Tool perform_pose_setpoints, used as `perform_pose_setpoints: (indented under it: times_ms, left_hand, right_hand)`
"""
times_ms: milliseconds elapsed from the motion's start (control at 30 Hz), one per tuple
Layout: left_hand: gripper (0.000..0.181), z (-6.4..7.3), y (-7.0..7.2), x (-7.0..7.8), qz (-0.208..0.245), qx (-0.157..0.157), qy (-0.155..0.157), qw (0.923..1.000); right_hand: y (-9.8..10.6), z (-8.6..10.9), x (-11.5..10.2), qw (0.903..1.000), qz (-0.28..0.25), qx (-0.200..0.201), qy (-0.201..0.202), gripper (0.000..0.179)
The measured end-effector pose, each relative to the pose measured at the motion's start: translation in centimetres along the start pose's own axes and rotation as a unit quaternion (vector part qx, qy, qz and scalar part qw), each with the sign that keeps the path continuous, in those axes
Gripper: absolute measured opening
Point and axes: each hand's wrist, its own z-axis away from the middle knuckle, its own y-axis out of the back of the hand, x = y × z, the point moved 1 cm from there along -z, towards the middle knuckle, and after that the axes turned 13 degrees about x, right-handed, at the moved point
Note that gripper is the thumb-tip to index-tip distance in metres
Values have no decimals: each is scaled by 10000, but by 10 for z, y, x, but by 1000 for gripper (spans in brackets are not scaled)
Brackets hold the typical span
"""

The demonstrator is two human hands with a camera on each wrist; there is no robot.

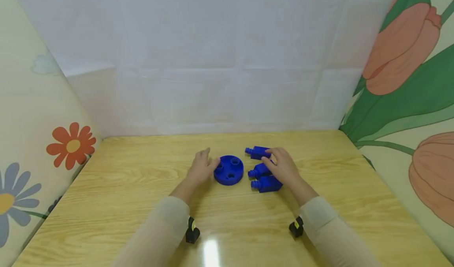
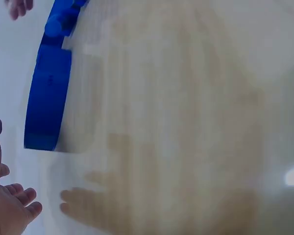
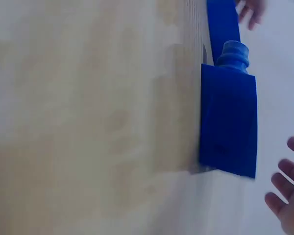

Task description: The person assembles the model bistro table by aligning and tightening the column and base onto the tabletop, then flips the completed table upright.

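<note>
A round blue disc [image 1: 228,181] with three raised ring-like sockets lies flat on the table. My left hand [image 1: 200,169] is just left of it, thumb close to the rim; in the left wrist view its fingers look relaxed and apart from the disc. Three blue bottle-shaped blocks with threaded necks lie right of the disc, necks pointing left: a far one [image 1: 258,152], a middle one [image 1: 260,170] and a near one [image 1: 268,184]. Over them hovers my right hand [image 1: 285,171], partly covering them. In the right wrist view its fingers are spread and hold nothing.
The wood-grain table [image 1: 142,204] carries the pieces. A white sheet [image 1: 227,62] hangs behind it. Flower-printed panels stand at the left [image 1: 32,101] and right [image 1: 400,113]. A black wrist device [image 1: 192,231] sits at the left cuff, another [image 1: 296,227] at the right.
</note>
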Motion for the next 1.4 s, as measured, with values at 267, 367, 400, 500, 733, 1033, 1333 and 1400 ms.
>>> perform_pose_setpoints:
  times_ms: [267,367,400,500,733,1033,1333,1400]
  left_hand:
    - [69,21,-22,7,821,593,141,9948]
    - [71,25,-30,8,802,752,167,9938]
    - [72,26,-32,9,812,818,177,9932]
    - [74,30,-35,10,835,992,221,9913]
    - [66,36,-41,8,997,1271,222,9866]
    - [60,43,-38,0,1639,1318,323,9771]
    - [55,50,-37,-4,1564,1158,110,9808]
    - [54,52,-38,-3,1583,1071,87,9815]
  right_hand:
    - [16,27,20,9924,-759,-599,-764,47]
    - [18,31,26,9887,-970,-750,-863,47]
    - [19,32,29,9875,-1029,-785,-901,48]
    - [18,36,34,9845,-1132,-838,-1045,50]
    - [10,46,47,9734,-1469,-1028,-1423,52]
    - [3,47,47,9766,-1420,-1064,-1214,45]
    - [12,46,43,9655,-1783,-1250,-1429,42]
    - [16,43,41,9628,-1941,-1245,-1411,43]
